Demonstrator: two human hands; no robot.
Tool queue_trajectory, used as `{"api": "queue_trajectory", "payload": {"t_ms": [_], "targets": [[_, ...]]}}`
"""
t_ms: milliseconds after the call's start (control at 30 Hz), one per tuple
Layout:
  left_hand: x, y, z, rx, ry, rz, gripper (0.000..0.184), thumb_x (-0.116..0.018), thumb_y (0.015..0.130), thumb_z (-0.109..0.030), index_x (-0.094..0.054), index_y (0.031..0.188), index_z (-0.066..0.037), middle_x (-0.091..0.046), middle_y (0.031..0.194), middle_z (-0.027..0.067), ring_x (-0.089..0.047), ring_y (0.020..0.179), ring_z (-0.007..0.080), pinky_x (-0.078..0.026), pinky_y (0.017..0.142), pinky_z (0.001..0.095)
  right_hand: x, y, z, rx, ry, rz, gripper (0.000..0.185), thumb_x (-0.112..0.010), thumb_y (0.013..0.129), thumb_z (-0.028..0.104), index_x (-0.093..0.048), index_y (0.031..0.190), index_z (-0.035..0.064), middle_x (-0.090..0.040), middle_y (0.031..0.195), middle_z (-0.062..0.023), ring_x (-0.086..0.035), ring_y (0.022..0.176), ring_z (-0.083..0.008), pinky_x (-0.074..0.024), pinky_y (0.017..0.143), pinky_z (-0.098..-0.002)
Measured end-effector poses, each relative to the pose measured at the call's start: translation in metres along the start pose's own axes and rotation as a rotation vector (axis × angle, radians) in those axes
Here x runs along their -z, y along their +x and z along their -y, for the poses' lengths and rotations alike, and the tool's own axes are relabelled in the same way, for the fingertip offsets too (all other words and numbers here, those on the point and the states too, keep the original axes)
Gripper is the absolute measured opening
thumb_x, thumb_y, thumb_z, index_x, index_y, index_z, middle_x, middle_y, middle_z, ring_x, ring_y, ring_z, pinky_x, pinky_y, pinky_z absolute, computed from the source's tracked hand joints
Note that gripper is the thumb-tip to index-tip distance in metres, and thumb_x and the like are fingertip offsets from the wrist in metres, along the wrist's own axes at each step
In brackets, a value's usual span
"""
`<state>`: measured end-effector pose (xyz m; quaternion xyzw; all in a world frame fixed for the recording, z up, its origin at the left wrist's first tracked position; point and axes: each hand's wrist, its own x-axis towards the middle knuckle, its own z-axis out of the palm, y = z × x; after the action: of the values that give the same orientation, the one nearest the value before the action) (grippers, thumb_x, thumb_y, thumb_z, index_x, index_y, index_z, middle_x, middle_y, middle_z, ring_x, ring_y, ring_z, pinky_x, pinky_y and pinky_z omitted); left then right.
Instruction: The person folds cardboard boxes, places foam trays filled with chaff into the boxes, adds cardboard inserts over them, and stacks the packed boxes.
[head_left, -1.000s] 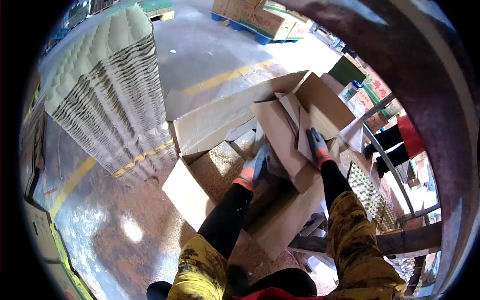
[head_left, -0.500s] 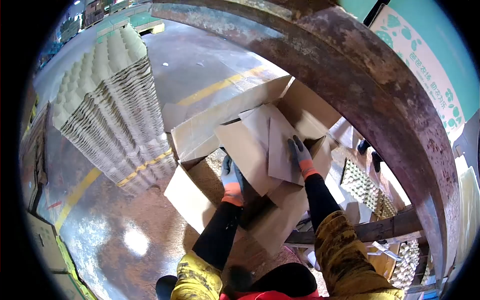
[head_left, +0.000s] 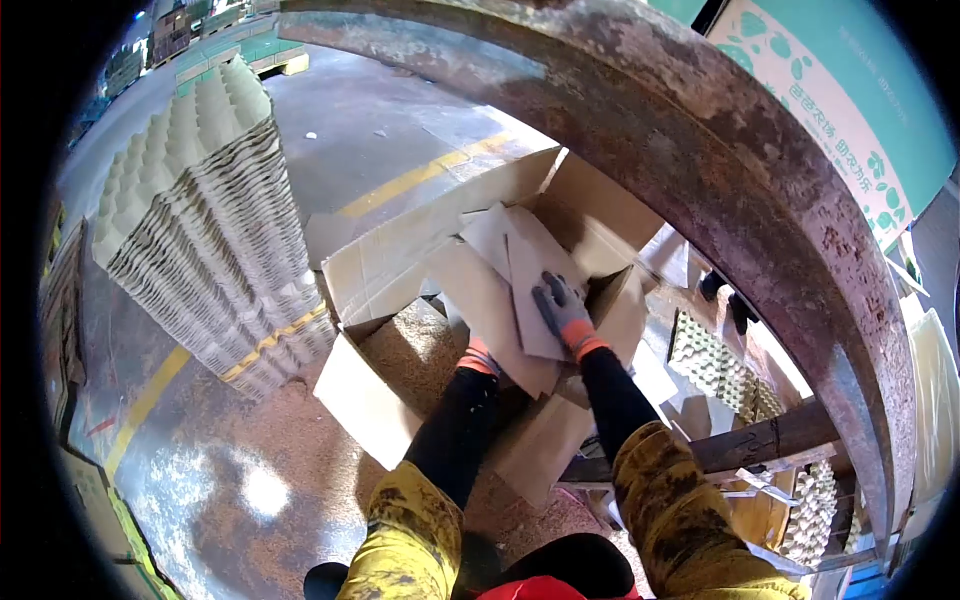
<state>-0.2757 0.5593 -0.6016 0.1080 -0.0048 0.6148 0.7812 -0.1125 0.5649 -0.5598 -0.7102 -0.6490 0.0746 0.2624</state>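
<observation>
Several flat cardboard sheets (head_left: pixel 480 295) lie tilted in a large open cardboard box (head_left: pixel 395 265). My right hand (head_left: pixel 563 312), in a grey glove with an orange cuff, rests on the top sheet with its fingers stretched out. My left hand (head_left: pixel 479 358) is at the sheets' lower left edge; only its orange cuff and a little of the glove show, and its fingers are hidden under the cardboard. Brown grainy material (head_left: pixel 415 350) covers the box's bottom on the left. A box flap (head_left: pixel 540 450) hangs toward me.
A tall stack of egg trays (head_left: pixel 215 230) stands on the floor at left. A rusty curved metal beam (head_left: pixel 720 130) arches over the box's far and right sides. More egg trays (head_left: pixel 715 365) lie at right, near a person's dark shoes (head_left: pixel 740 312). A printed green-and-white carton (head_left: pixel 830 110) is at upper right.
My left hand has slid beneath the cardboard sheets. My right hand has moved inward across the top sheet, fingers now lying on it. The whole view has shifted slightly.
</observation>
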Motion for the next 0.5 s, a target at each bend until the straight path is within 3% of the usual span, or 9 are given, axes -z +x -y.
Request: {"api": "queue_trajectory", "payload": {"t_ms": [67,167,267,400,500], "targets": [[-0.011,-0.01,0.002,-0.024,0.184,-0.057,0.044,-0.03,0.101,-0.03,-0.041,0.135,-0.005,-0.048,0.131,0.0084,-0.047,0.116,0.0217,-0.039,0.098,0.0322,0.005,-0.02,0.033,-0.061,0.002,0.02,0.056,-0.044,0.09,0.052,-0.042,0.139,0.0242,-0.038,0.145,-0.0116,-0.032,0.133,-0.0376,-0.0213,0.109,-0.0498],[-0.021,-0.037,-0.012,-0.002,0.369,-0.132,0.043,-0.032,0.101,-0.03,-0.042,0.135,-0.005,-0.049,0.13,0.0085,-0.047,0.116,0.0217,-0.039,0.097,0.0322,0.011,-0.045,0.065,-0.051,0.136,0.009,0.058,-0.044,0.091,0.051,-0.04,0.14,0.0222,-0.037,0.145,-0.0117,-0.031,0.133,-0.0382,-0.0195,0.11,-0.0507],[-0.035,-0.096,-0.046,0.045,0.577,-0.248,0.043,-0.033,0.1,-0.029,-0.043,0.135,-0.005,-0.05,0.129,0.0085,-0.047,0.115,0.0218,-0.039,0.097,0.0323,0.035,-0.082,0.107,0.022,-0.011,-0.039,0.059,-0.047,0.09,0.048,-0.039,0.141,0.0192,-0.037,0.145,-0.0121,-0.031,0.133,-0.0392,-0.0182,0.11,-0.0527],[-0.074,-0.226,-0.113,0.13,0.848,-0.469,0.043,-0.035,0.099,-0.029,-0.043,0.134,-0.005,-0.051,0.128,0.0086,-0.048,0.114,0.0218,-0.04,0.097,0.0323,0.084,-0.147,0.204,0.13,-0.109,0.01,0.061,-0.051,0.087,0.044,-0.041,0.14,0.0179,-0.039,0.143,-0.0141,-0.03,0.133,-0.0381,-0.0169,0.11,-0.055],[-0.131,-0.332,-0.161,0.204,0.995,-0.653,0.043,-0.036,0.099,-0.028,-0.044,0.134,-0.005,-0.051,0.127,0.0086,-0.049,0.114,0.0218,-0.04,0.096,0.0323,0.13,-0.201,0.277,0.263,0.07,0.07,0.06,-0.051,0.087,0.043,-0.041,0.14,0.0162,-0.037,0.143,-0.0165,-0.029,0.133,-0.0408,-0.0166,0.11,-0.0567]]}}
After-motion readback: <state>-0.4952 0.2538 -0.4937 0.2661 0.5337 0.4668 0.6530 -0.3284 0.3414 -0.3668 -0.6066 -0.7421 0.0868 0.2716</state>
